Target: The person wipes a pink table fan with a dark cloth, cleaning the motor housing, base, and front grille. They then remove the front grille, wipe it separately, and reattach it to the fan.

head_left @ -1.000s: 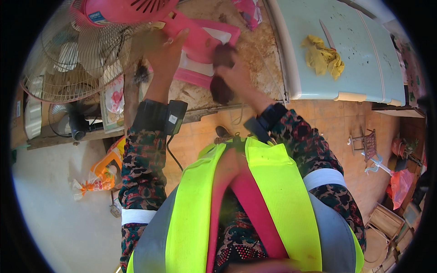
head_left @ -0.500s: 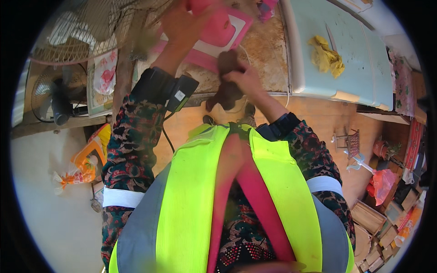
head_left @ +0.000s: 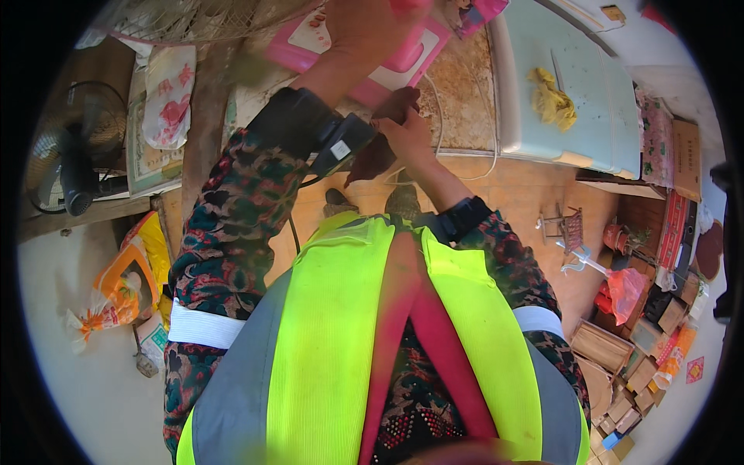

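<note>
My left hand [head_left: 366, 35] reaches over a pink and white box-shaped item [head_left: 372, 93] at the top of the view. Its fingers are blurred and partly out of frame beside a rounded pink part, so their grip is unclear. My right hand [head_left: 408, 141] is closed on a dark brown cloth [head_left: 370, 164], bunched at the top and hanging below the fingers. The cloth is held at the near edge of the box-shaped item. A pale cord [head_left: 439, 116] loops to the right of this hand.
Right of the stained tabletop [head_left: 469, 93] stands a pale blue-green cabinet [head_left: 601, 116] bearing a yellow cloth [head_left: 552, 101] and a knife [head_left: 557, 68]. Fans [head_left: 77, 147] stand at left. A small chair [head_left: 570, 229] and stacked boxes [head_left: 620, 387] occupy the right floor.
My left hand has moved right and up, over the pink and white item. My right hand still grips the brown cloth, now slightly further left. The view has shifted.
</note>
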The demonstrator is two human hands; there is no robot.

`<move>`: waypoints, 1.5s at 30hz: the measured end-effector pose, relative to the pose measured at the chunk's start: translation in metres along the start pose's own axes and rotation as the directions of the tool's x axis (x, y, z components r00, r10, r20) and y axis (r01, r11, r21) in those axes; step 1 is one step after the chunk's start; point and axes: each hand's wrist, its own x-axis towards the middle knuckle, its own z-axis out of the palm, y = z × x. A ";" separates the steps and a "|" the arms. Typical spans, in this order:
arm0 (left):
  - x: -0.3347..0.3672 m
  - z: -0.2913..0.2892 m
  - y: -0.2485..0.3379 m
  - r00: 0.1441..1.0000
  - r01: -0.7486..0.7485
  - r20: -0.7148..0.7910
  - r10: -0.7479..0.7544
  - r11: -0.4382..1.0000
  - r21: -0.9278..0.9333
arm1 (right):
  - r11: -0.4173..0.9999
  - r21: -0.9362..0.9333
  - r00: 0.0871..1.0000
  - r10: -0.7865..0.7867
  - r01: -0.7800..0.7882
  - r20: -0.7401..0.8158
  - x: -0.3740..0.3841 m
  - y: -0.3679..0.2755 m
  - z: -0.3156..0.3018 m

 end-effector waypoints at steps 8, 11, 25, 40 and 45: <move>-0.120 -0.071 -0.098 0.862 0.419 0.450 -0.234 0.829 -0.371 | 0.536 -0.592 0.789 -0.516 0.601 0.333 -0.029 -0.013 -0.057; -0.195 -0.106 -0.128 0.757 0.646 0.392 -0.523 0.688 -0.330 | 0.333 -0.651 0.731 -0.338 0.682 0.593 -0.009 -0.017 -0.056; -0.312 -0.130 -0.054 0.501 0.805 0.299 -0.812 0.311 -0.506 | 0.183 -0.570 0.598 -0.295 0.801 0.745 0.062 -0.089 0.001; -0.344 -0.100 -0.019 0.484 0.780 0.283 -0.828 0.262 -0.569 | 0.269 -0.526 0.590 -0.322 0.807 0.741 0.060 -0.081 -0.020; -0.334 -0.101 -0.016 0.531 0.774 0.244 -0.811 0.348 -0.530 | 0.286 -0.572 0.627 -0.160 0.769 0.762 0.045 -0.054 -0.054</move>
